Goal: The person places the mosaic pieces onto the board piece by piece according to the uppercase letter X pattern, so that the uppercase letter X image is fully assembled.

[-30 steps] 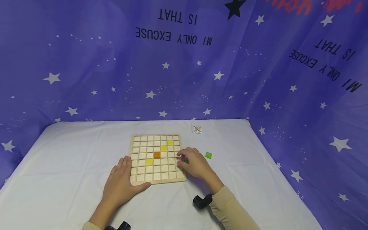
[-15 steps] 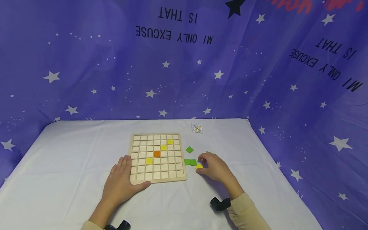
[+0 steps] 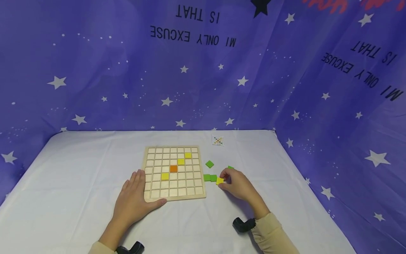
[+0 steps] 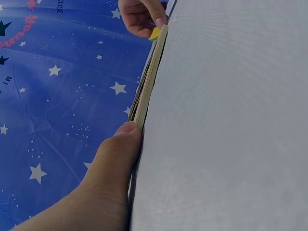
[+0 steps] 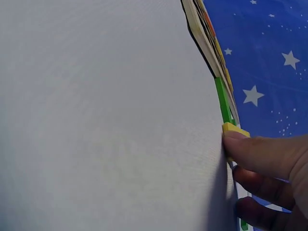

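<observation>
Fingers of the right hand (image 3: 238, 183) pinch a yellow tile (image 3: 219, 181) right of the grid board (image 3: 182, 183), 2 green tiles (image 3: 207, 177) between; the left hand (image 3: 132, 200) touches the grid board's left edge, thumb spread. Probably light and stiff, the yellow tile should grip best by opposite edges.

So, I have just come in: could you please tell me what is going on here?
A person is handling square tiles beside a square pale wooden grid board. The left hand rests against the board's left and near edges; the right hand pinches a yellow square tile off its right side, next to loose green square tiles. On the board, three yellow square tiles and one orange square tile form a diagonal.
</observation>
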The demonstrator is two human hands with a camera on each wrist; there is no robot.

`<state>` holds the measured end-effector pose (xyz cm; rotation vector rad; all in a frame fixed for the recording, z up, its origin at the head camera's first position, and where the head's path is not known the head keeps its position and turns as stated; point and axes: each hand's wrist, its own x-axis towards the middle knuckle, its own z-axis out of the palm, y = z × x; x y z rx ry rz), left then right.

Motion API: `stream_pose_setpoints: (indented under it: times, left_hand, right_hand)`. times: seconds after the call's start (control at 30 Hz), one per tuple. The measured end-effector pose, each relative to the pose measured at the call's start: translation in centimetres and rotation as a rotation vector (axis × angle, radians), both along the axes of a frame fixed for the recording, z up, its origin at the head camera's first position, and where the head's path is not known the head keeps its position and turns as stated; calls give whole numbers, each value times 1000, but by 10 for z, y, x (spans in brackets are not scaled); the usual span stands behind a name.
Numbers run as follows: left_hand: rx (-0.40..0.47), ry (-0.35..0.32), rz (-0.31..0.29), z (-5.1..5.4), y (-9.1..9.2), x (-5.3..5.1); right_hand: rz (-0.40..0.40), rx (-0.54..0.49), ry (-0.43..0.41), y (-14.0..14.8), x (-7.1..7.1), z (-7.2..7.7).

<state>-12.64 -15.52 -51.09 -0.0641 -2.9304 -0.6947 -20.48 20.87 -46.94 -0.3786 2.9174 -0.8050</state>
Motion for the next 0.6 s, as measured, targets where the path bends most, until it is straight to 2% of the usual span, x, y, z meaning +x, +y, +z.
stream_pose_setpoints:
  times: [0.27, 0.43, 0.6]
  left_hand:
    - [-4, 27, 0, 0, 0, 1]
    - [-18, 32, 5, -1, 1, 0]
    - [-25, 32, 7, -1, 1, 0]
  right_hand:
    - [-41, -122, 48, -10, -5, -4]
    - [-56, -165, 96, -24, -7, 0]
    - [-13, -196, 92, -47, -8, 2]
